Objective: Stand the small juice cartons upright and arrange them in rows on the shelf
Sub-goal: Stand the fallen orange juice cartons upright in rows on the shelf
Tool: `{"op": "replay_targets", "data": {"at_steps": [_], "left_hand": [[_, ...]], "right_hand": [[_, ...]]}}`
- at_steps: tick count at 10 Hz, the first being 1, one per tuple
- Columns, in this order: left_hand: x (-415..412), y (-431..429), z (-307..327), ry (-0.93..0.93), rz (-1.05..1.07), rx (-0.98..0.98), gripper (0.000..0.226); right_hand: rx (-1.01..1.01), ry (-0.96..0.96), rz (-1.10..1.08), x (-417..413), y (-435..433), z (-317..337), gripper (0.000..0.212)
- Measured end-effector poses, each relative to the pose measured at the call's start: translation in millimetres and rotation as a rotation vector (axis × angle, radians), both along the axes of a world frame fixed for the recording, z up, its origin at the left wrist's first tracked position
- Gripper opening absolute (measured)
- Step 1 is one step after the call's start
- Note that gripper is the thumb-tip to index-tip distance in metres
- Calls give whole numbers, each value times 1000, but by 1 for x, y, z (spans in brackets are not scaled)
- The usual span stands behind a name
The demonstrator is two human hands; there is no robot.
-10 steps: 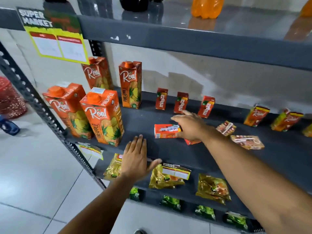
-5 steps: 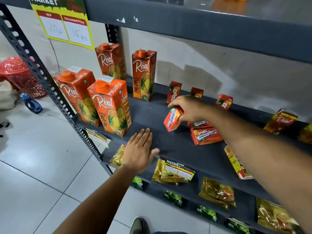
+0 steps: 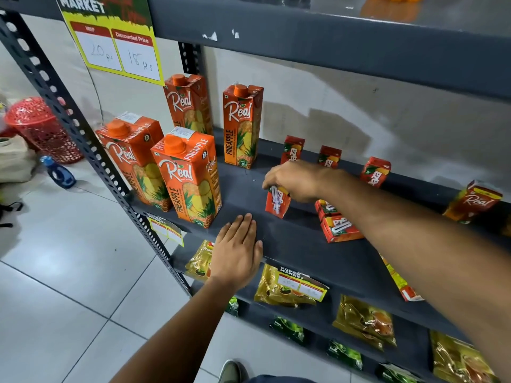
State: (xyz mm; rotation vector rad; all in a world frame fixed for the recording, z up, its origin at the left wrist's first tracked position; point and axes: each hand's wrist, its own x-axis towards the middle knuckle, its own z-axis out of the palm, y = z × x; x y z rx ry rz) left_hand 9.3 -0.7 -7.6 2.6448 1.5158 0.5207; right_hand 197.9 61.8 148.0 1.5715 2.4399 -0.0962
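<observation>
right hand (image 3: 297,179) is pinching carton (image 3: 277,201) by its top, setting it upright mid-shelf (image 3: 304,244), starting a front row | left hand (image 3: 236,250) is lying flat, empty, bracing on shelf edge | two cartons (image 3: 336,221) are lying flat beside, awaiting standing

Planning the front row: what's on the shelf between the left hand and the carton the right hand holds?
Head view: bare grey shelf between left hand and held carton.
</observation>
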Motion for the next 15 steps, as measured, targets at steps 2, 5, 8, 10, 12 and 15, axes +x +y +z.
{"op": "replay_targets", "data": {"at_steps": [2, 5, 8, 10, 12, 15], "left_hand": [[-1, 1, 0, 4, -7, 0, 52], [-2, 3, -1, -5, -18, -2, 52], [-2, -1, 2, -33, -19, 0, 51], [0, 0, 3, -31, -34, 0, 52], [-2, 0, 2, -26, -15, -9, 53], [-1, -1, 4, -17, -5, -29, 53]], "right_hand": [[-60, 2, -36, 1, -1, 3, 85], [-49, 34, -57, 9, -2, 22, 66], [73, -105, -292, 2, 2, 9, 80], [-162, 35, -145, 19, -2, 27, 67], [-120, 66, -187, 9, -3, 27, 52], [-114, 45, -220, 7, -6, 26, 49]]}}
